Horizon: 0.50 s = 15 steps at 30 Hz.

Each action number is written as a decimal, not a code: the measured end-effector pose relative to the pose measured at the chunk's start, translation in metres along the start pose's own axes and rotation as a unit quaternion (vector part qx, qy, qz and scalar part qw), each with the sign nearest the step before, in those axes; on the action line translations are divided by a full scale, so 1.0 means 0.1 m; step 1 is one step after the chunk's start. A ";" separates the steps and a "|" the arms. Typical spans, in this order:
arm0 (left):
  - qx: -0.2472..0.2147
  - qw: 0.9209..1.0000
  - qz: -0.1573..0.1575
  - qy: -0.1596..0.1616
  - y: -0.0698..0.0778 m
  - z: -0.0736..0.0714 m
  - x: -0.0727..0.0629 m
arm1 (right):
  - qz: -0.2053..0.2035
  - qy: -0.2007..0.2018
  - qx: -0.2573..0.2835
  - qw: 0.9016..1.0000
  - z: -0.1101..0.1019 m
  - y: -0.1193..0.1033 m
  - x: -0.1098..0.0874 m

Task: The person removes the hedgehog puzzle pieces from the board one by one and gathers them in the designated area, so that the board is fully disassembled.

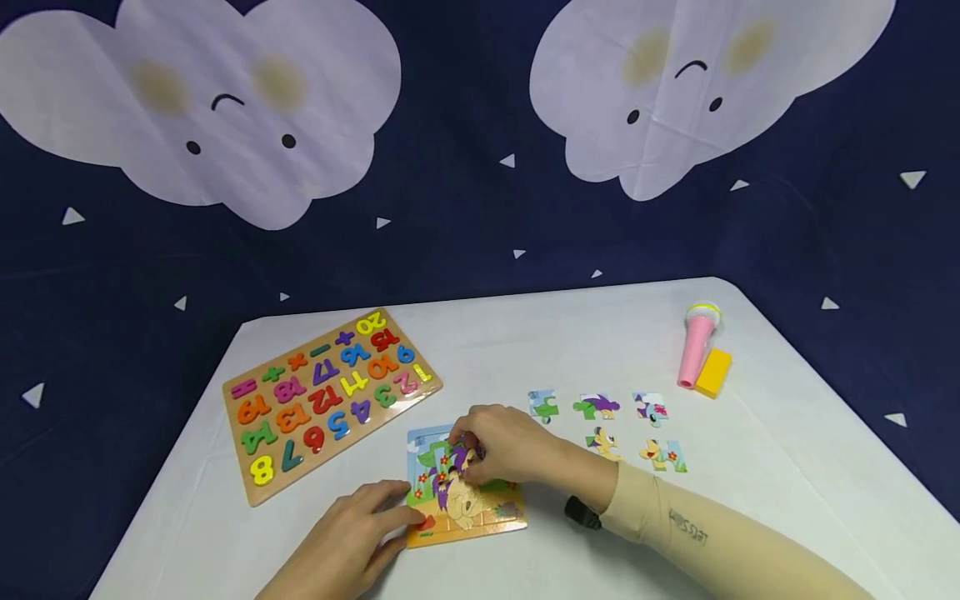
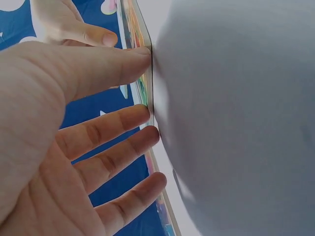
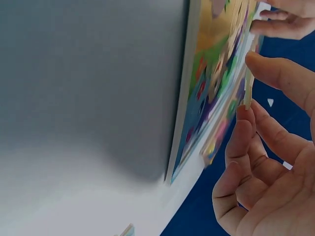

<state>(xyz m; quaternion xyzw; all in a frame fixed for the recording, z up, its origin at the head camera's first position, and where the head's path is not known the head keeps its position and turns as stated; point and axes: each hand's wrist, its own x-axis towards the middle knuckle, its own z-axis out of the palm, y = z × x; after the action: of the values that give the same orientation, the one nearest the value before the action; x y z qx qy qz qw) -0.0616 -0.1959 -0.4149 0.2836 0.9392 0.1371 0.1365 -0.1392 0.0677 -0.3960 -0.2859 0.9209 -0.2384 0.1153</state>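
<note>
A puzzle piece (image 3: 248, 91) is pinched by the right hand (image 1: 506, 442) over the puzzle board (image 1: 480, 532), whose side is touched by the left hand's (image 1: 362, 530) extended fingers; fitting seems under way, and careful aligning is probably required.

I see board (image 1: 450, 538) lying flat, sky blue at 12 o'clock, orange at 6, cartoon scene with red flowers. Left hand (image 1: 360, 525) touches it between 8 and 9. Piece (image 3: 248, 91), thin, pale-edged, pinched in right hand (image 1: 510, 442) over board toward 1; can't tell if touching. Five loose pieces (image 1: 663, 456), cartoon-printed, lie flat at 2 o'clock from board: three beyond two.
</note>
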 end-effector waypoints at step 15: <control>0.017 0.998 0.052 0.019 0.10 -0.07 0.15 | 0.049 0.032 0.019 0.998 -0.24 0.33 -0.34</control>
<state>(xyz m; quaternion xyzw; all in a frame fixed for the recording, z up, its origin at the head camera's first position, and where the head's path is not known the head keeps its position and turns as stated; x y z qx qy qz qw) -0.0709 -0.1811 -0.4075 0.3320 0.9278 0.1331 0.1059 -0.1353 0.1199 -0.3897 -0.2308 0.9324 -0.2585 0.1026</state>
